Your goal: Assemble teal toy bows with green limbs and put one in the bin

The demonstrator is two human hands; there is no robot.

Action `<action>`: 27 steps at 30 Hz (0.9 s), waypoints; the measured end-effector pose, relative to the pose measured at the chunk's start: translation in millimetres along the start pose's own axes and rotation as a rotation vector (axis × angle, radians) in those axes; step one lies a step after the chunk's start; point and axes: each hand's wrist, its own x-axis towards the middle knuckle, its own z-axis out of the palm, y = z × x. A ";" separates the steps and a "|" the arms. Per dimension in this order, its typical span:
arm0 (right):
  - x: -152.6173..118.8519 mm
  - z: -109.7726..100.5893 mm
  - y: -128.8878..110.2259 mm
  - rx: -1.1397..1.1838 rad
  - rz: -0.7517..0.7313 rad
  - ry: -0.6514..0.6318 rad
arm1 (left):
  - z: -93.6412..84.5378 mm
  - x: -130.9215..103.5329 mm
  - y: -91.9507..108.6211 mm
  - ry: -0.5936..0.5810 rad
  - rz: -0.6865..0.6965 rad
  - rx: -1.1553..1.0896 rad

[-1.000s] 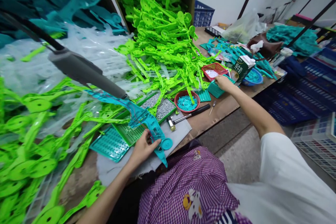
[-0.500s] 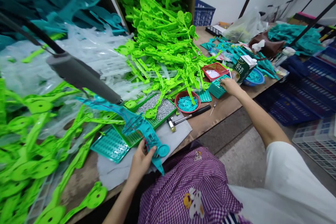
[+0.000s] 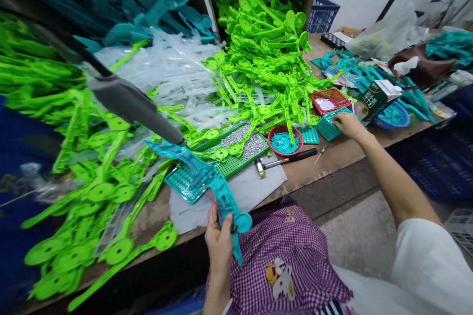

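Observation:
My left hand (image 3: 220, 243) is closed around a translucent blue plastic part (image 3: 227, 197), long and curved with a round disc at its lower end. The part is tilted above the table's front edge, its thin far end reaching toward a grey tool (image 3: 136, 108) that hangs over the bench. Out to the right, my right hand (image 3: 347, 124) is at a teal basket (image 3: 328, 125), its fingers curled together over the rim. Whatever those fingertips hold is hidden. A red bowl (image 3: 301, 150) of small blue pieces stands between my hands.
Bright green plastic parts (image 3: 258, 59) are heaped at the back and left. A hammer (image 3: 284, 158) and a small screwdriver (image 3: 320, 154) lie near the edge. A green tray (image 3: 236, 170) holds small metal pieces. A red basket (image 3: 330, 101) and milk carton (image 3: 377, 98) stand at right.
The view has turned left, so the bench appears shifted right. My left hand has drawn the blue part nearer to my lap. My right hand remains at the teal basket.

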 end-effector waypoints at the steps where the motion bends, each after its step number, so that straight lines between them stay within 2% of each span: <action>1: 0.3 -0.5 0.5 -0.001 0.011 -0.009 | 0.4 -0.3 0.1 0.055 0.026 -0.007; 4: 0.3 -0.6 2.4 0.007 0.054 -0.016 | -3.2 -4.3 -1.1 0.205 0.151 0.034; 6: -0.2 0.0 2.4 0.015 0.075 -0.007 | -2.4 -6.8 -0.5 0.379 0.260 0.082; 8: -0.7 0.7 0.8 0.021 0.079 0.003 | 5.3 -6.8 4.3 0.530 0.364 0.123; 9: -0.8 1.0 -0.2 0.027 0.077 0.008 | 11.9 -5.8 8.9 0.550 0.411 0.140; 11: -0.6 1.4 -1.5 0.045 0.076 0.024 | 29.4 -2.1 21.7 0.438 0.500 0.171; 13: -0.6 -0.1 -0.9 0.071 0.094 0.057 | 49.6 3.1 35.5 0.209 0.565 0.167; 15: -3.6 -6.1 -0.8 0.116 0.117 0.122 | 67.1 9.6 44.3 0.005 0.577 0.134; 17: -13.4 -17.7 -8.7 0.198 0.138 0.237 | 77.4 16.9 44.3 -0.088 0.558 0.106; 19: -32.5 -31.3 -33.6 0.330 0.139 0.372 | 80.0 24.5 36.8 -0.114 0.546 0.106; 21: -58.7 -39.8 -79.3 0.509 0.072 0.430 | 77.9 30.8 27.0 -0.135 0.557 0.132; 23: -85.8 -37.3 -139.4 0.684 -0.076 0.347 | 75.4 34.0 19.8 -0.169 0.577 0.173; 25: -106.7 -24.4 -199.2 0.851 -0.233 0.214 | 75.1 33.2 17.2 -0.206 0.587 0.217; 27: -118.0 -7.4 -244.8 1.011 -0.261 0.135 | 77.0 28.9 17.4 -0.263 0.583 0.246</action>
